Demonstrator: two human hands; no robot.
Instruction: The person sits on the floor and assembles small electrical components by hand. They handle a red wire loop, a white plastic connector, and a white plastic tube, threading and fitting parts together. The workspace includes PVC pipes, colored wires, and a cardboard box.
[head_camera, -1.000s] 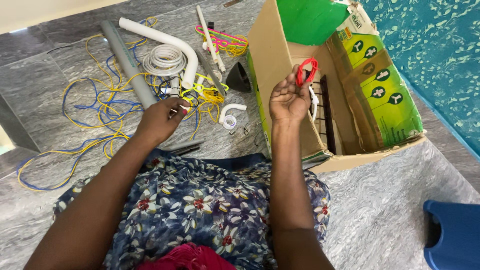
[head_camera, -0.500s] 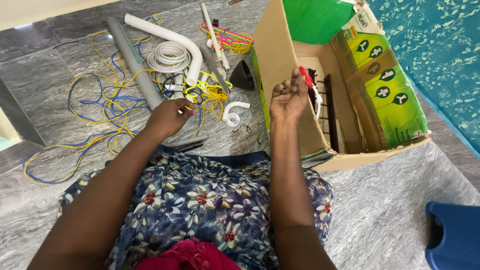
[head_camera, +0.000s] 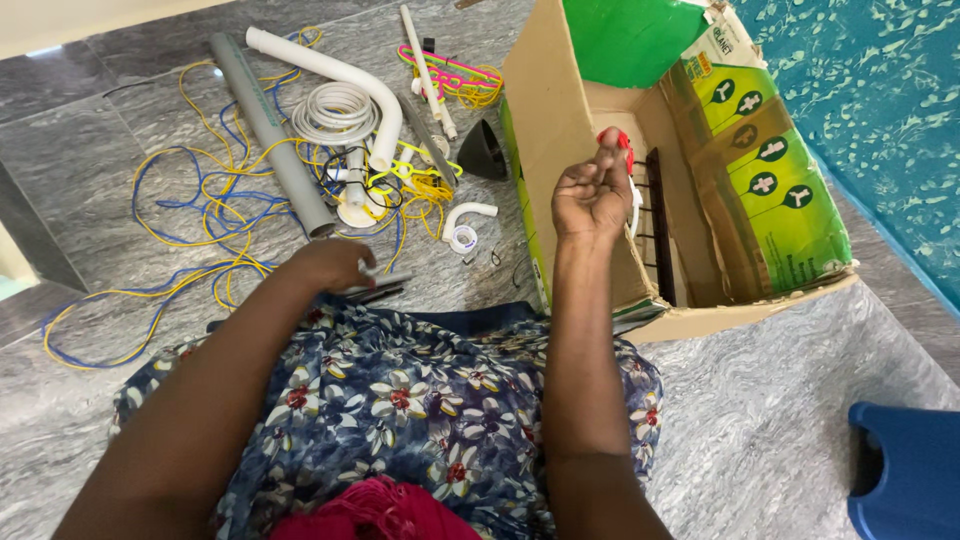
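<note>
Pinching a red-handled tool (head_camera: 614, 143) over the open cardboard box (head_camera: 560, 120), the right hand (head_camera: 592, 192) stays raised while the left hand (head_camera: 330, 265) grips a small white piece (head_camera: 368, 270) near tangled wires (head_camera: 215, 215) on the floor (head_camera: 780, 420).

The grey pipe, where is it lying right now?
In the head view the grey pipe lies slantwise on the floor at upper left, among the yellow and blue wires, just left of the coiled white hose and beyond the left hand.
</note>
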